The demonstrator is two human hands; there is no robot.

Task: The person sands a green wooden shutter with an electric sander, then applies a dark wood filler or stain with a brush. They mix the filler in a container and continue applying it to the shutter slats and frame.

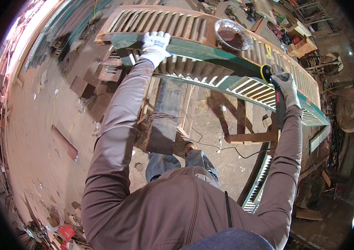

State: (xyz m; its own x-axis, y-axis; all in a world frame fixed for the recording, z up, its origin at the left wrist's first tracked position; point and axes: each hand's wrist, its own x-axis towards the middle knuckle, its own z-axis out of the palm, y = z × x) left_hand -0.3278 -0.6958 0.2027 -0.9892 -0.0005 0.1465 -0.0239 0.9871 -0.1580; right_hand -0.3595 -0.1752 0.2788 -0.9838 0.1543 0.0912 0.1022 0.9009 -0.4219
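A long wooden louvered shutter [197, 48], with bare brown slats on top and a green-painted side, stretches across in front of me. My left hand [156, 43], in a white glove, grips its green edge near the left end, fingers over the edge. My right hand [286, 86], also gloved, is closed around the head of a black angle grinder [280, 109]. The grinder's yellow-rimmed round pad [265, 73] is at the shutter's green side; whether it touches is unclear. Another green louvered shutter [210, 81] lies just below.
A clear bowl [232, 35] with dark reddish contents stands on the shutter, beside a small yellow item [268, 53]. A dark plank [164, 121] and a wooden frame [252, 137] are below. A cord [214, 146] crosses the floor. Stacked green panels [56, 35] lie far left.
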